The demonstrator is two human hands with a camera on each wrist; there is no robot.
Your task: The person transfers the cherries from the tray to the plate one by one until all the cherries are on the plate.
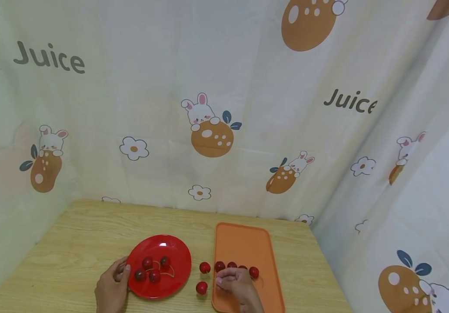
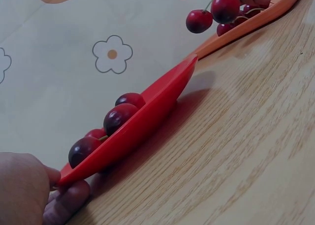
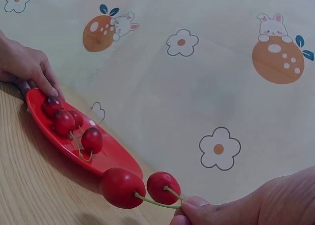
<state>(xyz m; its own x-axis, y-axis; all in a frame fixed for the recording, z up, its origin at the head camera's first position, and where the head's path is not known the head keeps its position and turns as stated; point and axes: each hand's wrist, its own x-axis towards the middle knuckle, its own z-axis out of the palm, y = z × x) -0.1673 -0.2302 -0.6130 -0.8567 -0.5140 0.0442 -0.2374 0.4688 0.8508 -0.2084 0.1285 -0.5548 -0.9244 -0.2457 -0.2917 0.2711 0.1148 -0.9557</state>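
Observation:
My left hand [image 1: 111,284] grips the near-left rim of a red plate [image 1: 178,276], thumb on top and fingers beneath it. Several dark red cherries [image 2: 120,117] with green stems lie on that plate. Between thumb and fingertips, my right hand [image 1: 239,288] pinches the green stems of a pair of cherries [image 3: 123,187]. In the head view this pair, one cherry [image 1: 204,267] beyond the other, shows between the plate and an orange tray [image 1: 244,241]. The left wrist view has the pair hanging above the tabletop. My right hand is over the tray.
On the orange tray, several more cherries [image 1: 254,272] lie in a row, partly hidden behind my right hand. Plate and tray stand side by side on a wood-grain table [image 1: 91,230]. A printed curtain [image 1: 161,108] closes off the table's back and sides.

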